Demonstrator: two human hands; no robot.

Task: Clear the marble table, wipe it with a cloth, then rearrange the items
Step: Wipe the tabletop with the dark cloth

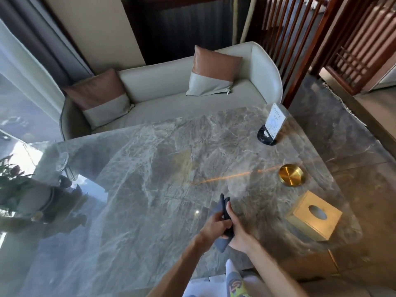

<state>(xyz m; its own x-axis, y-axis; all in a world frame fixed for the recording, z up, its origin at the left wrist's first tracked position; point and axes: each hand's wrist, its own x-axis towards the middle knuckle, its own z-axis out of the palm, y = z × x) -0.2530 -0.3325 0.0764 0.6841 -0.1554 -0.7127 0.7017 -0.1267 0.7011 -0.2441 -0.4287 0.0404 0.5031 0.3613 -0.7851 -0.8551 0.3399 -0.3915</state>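
Note:
The grey marble table [150, 168] fills the middle of the head view. Above its near right part, my left hand [211, 228] and my right hand [237, 232] both hold a dark blue-grey cloth [225, 209] pressed between them. One end of the cloth sticks up past my fingers and the other hangs below my palms. Along the table's right side stand a white card in a black round stand [272, 125], a round brass dish [291, 175] and a gold tissue box [314, 215].
A pale sofa [171, 86] with two brown-and-grey cushions runs behind the table's far edge. A plant [12, 179] and a glass wall are at the left. A dark wooden slatted screen [300, 39] stands at the back right, with stone floor beside the table.

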